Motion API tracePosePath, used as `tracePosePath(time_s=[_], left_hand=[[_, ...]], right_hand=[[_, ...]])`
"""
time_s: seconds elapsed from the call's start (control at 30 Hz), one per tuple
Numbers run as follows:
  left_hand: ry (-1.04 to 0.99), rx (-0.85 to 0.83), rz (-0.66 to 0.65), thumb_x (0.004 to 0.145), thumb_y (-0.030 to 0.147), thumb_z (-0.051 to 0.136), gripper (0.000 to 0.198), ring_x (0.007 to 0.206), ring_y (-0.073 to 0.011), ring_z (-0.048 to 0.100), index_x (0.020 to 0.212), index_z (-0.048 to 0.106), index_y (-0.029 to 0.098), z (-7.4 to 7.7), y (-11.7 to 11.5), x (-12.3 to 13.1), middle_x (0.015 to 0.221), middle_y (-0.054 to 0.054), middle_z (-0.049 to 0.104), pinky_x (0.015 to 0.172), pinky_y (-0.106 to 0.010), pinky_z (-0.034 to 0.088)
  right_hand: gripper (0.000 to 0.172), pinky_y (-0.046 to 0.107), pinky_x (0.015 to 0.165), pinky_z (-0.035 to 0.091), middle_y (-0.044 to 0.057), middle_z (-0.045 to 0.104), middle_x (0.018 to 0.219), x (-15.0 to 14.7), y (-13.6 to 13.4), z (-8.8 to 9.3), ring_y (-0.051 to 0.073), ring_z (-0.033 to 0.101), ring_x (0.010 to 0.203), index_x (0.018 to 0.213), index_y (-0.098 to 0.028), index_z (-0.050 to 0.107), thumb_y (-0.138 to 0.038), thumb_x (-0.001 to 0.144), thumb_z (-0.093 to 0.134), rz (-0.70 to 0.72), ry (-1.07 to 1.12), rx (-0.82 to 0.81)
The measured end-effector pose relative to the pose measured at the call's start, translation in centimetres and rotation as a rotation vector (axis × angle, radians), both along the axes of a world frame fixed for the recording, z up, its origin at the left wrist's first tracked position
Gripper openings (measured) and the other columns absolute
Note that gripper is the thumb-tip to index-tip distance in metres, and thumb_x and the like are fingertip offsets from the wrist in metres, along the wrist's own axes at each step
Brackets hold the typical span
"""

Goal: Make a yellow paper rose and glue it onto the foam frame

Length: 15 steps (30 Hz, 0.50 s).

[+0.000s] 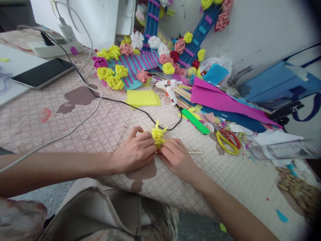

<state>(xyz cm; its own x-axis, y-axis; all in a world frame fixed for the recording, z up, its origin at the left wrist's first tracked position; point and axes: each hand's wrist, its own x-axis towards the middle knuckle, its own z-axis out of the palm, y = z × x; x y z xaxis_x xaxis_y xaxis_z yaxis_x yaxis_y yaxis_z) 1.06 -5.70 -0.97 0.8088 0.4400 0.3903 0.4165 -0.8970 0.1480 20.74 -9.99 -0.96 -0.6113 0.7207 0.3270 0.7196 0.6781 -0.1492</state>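
Between my hands, at the table's front edge, is a yellow paper flower (157, 135) with pointed petals. The fingers of my left hand (137, 147) are closed on its left side. My right hand (177, 155) pinches the flower's lower right, its fingertips partly hidden. A thin wooden stick (195, 152) lies on the cloth and runs under my right hand. Beyond the flower lie a white glue gun (168, 89) and a stack of yellow paper (142, 97).
A green box cutter (195, 121), yellow-handled scissors (227, 143) and a plastic bottle (288, 149) lie to the right. Decorated blue cardboard with paper roses (114, 82) stands at the back. A phone (43, 73) and power strip (56, 48) are at left; cables cross the tablecloth.
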Motion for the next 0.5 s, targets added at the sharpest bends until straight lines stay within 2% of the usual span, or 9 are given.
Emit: tracePosePath(time_s=[0.2, 0.33, 0.5], left_hand=[[-0.002, -0.062, 0.008, 0.092, 0.022, 0.044, 0.02, 0.086, -0.0194, 0.05, 0.076, 0.055, 0.017, 0.08, 0.05, -0.08, 0.078, -0.001, 0.061, 0.084, -0.043, 0.029], [0.006, -0.088, 0.01, 0.092, 0.023, 0.044, 0.02, 0.087, -0.02, 0.05, 0.077, 0.056, 0.017, 0.19, 0.09, -0.14, 0.078, -0.002, 0.061, 0.084, -0.043, 0.029], [-0.007, -0.094, 0.019, 0.093, 0.023, 0.042, 0.022, 0.087, -0.0203, 0.05, 0.076, 0.055, 0.016, 0.26, 0.09, -0.13, 0.079, -0.002, 0.06, 0.084, -0.043, 0.029]], right_hand=[[0.009, 0.034, 0.078, 0.041, 0.007, 0.06, 0.087, 0.61, -0.24, 0.23, 0.018, 0.051, 0.084, 0.086, -0.015, 0.06, -0.013, 0.089, 0.051, 0.046, 0.132, 0.055], [0.012, 0.034, 0.079, 0.04, 0.006, 0.06, 0.085, 0.77, -0.33, -0.01, 0.017, 0.05, 0.082, 0.087, -0.015, 0.06, -0.011, 0.089, 0.049, 0.078, 0.092, 0.092], [0.016, 0.034, 0.078, 0.039, 0.006, 0.06, 0.086, 0.39, -0.24, -0.41, 0.017, 0.049, 0.083, 0.088, -0.017, 0.061, -0.013, 0.091, 0.046, 0.051, 0.041, 0.109]])
